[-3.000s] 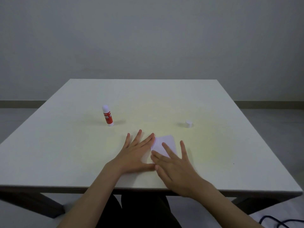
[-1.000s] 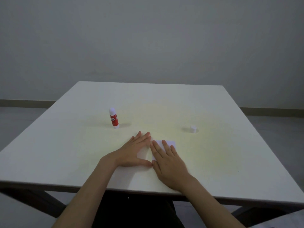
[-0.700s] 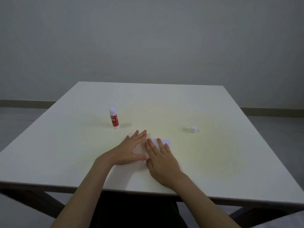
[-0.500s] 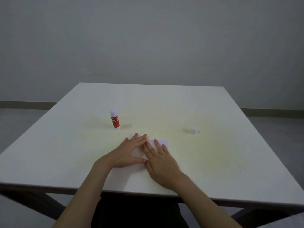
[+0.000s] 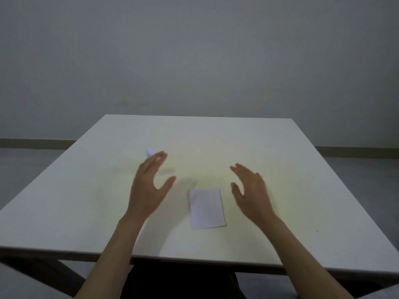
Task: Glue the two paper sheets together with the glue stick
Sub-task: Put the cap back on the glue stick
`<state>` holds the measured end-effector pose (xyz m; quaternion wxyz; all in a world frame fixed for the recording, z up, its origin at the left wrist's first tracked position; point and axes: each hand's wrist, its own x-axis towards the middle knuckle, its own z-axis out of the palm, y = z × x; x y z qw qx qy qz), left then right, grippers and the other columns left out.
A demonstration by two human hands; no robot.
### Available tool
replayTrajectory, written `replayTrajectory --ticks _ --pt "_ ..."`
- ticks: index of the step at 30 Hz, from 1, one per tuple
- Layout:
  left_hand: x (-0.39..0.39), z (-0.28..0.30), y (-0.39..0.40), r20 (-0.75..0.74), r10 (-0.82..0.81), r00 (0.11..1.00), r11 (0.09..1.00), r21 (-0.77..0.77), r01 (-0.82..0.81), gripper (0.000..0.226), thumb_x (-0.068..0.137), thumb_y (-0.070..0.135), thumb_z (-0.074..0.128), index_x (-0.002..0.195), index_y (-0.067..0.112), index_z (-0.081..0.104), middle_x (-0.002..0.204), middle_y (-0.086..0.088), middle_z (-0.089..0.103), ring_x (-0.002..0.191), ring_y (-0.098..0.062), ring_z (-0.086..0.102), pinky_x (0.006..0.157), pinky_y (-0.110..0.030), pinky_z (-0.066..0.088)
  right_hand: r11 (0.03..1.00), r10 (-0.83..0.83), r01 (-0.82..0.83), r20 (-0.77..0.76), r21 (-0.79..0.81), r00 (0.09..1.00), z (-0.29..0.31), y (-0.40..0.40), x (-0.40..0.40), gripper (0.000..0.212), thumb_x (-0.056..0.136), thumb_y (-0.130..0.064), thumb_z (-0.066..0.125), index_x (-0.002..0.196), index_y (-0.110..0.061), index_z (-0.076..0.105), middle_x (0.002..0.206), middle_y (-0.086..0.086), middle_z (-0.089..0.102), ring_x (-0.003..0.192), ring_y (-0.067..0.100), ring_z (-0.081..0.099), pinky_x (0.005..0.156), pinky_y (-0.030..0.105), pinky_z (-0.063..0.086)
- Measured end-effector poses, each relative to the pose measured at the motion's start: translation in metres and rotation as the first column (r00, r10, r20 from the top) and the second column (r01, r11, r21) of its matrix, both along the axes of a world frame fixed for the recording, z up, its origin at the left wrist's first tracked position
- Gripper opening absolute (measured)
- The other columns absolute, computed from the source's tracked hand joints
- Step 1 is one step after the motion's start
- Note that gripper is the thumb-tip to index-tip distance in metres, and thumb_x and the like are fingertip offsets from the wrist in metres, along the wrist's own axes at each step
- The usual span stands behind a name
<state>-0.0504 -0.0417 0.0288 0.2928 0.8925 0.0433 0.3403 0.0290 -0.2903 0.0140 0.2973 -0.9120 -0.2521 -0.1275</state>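
Both hands have lifted off the paper they were pressing flat a moment ago, and now it lies bare on the table (image 5: pixel 64 212) near the front edge. From where I stand, the paper sheets (image 5: pixel 206 209) look like one small white rectangle, its corners square, and along the right edge a thin second margin suggests two layers not quite flush. I judge them light, limp and easy to skid on the smooth matte tabletop, so any lifting is best done at a corner or by sliding an edge over the table lip, never by pinching the middle. At about ten o'clock from the paper hovers the left hand (image 5: pixel 149 186), fingers spread and thumb apart, holding nothing. At about two o'clock the right hand (image 5: pixel 250 188) floats likewise, splayed and empty. Farther out, behind the left fingertips at eleven o'clock, the glue stick (image 5: pixel 150 152) shows only its rounded white top, blurred; its body is hidden. It seems a rigid, slick plastic cylinder, best gripped around the barrel. Whether a small cap lies beyond the right hand I cannot tell.
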Motion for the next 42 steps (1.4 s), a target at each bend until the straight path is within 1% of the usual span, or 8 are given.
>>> replayTrajectory --ticks 6,11,17,23,26,30,36,42 --pt "0.017 -0.007 0.018 -0.02 0.375 0.927 0.854 -0.383 -0.354 0.068 0.081 0.022 0.072 0.139 0.011 0.039 0.135 -0.013 0.043 0.119 -0.028 0.049 0.095 -0.042 0.046 0.958 -0.286 0.286 0.006 -0.028 0.958 -0.008 -0.026 0.031 0.046 0.091 -0.014 0.055 0.135 -0.013 0.045 0.147 0.016 0.039 0.134 0.034 0.038 0.109 0.046 0.03" --pt "0.033 -0.018 0.024 -0.152 0.277 0.949 0.769 -0.557 -0.314 0.062 0.081 0.015 0.071 0.136 0.004 0.045 0.138 -0.012 0.051 0.122 -0.024 0.052 0.096 -0.034 0.045 0.949 -0.302 0.298 -0.024 -0.101 0.953 -0.011 -0.027 0.04 0.047 0.091 -0.012 0.053 0.137 -0.014 0.043 0.149 0.016 0.034 0.134 0.034 0.036 0.107 0.046 0.031" --pt "0.04 -0.011 0.023 -0.184 0.219 0.958 0.846 -0.454 -0.281 0.027 0.085 0.023 0.058 0.06 0.015 0.059 0.067 -0.002 0.07 0.067 -0.018 0.056 0.061 -0.023 0.037 0.978 -0.192 0.198 0.081 -0.068 0.978 -0.005 -0.009 0.029 0.046 0.088 -0.008 0.058 0.132 -0.014 0.05 0.143 0.016 0.045 0.13 0.033 0.043 0.106 0.046 0.033" --pt "0.042 0.021 -0.005 -0.139 -0.22 0.966 0.912 -0.38 0.153 0.023 0.089 0.032 0.061 0.076 0.016 0.071 0.069 0.003 0.072 0.075 -0.005 0.065 0.079 -0.023 0.045 0.973 0.227 -0.229 -0.076 -0.018 0.971 0.019 0.028 0.022 0.047 0.09 -0.017 0.058 0.135 -0.025 0.047 0.126 0.003 0.059 0.109 0.023 0.055 0.097 0.037 0.038" --pt "0.044 0.036 -0.025 -0.069 -0.463 0.884 0.753 -0.556 0.351 0.02 0.086 0.017 0.065 0.104 0.026 0.071 0.093 0.014 0.075 0.091 -0.004 0.068 0.083 -0.021 0.05 0.851 0.525 -0.397 -0.521 0.343 0.673 0.038 0.039 0.022 0.058 0.09 -0.021 0.058 0.142 -0.032 0.034 0.126 -0.01 0.056 0.106 0.014 0.059 0.088 0.022 0.048" --pt "0.042 0.047 -0.04 0.048 -0.607 0.793 0.556 -0.687 0.468 0.017 0.087 0.01 0.062 0.103 0.016 0.066 0.107 -0.001 0.074 0.1 -0.02 0.07 0.082 -0.022 0.054 0.723 0.686 -0.396 -0.52 0.566 0.508 0.049 0.041 0.022 0.03 0.092 -0.01 0.053 0.116 -0.026 0.057 0.103 -0.017 0.069 0.094 0.012 0.065 0.08 0.023 0.05" --pt "0.036 0.046 -0.051 0.024 -0.546 0.837 0.594 -0.694 0.407 0.014 0.085 0.005 0.065 0.098 0.011 0.064 0.096 0.002 0.077 0.092 -0.015 0.072 0.074 -0.019 0.054 0.748 0.645 -0.352 -0.492 0.563 0.584 0.047 0.035 0.022 0.017 0.083 -0.005 0.064 0.099 -0.006 0.068 0.092 0.001 0.075 0.078 0.02 0.071 0.082 0.025 0.054" --pt "0.042 0.04 -0.079 0.071 -0.091 0.993 0.712 -0.692 0.115 0.022 0.063 0.018 0.084 0.077 0.021 0.067 0.069 0.011 0.075 0.07 -0.004 0.071 0.058 -0.011 0.051 0.872 0.147 0.014 -0.29 0.489 0.946 0.03 0.066 -0.009 0.017 0.075 -0.019 0.073 0.076 -0.003 0.066 0.069 0.014 0.07 0.06 0.021 0.059 0.061 0.028 0.043"
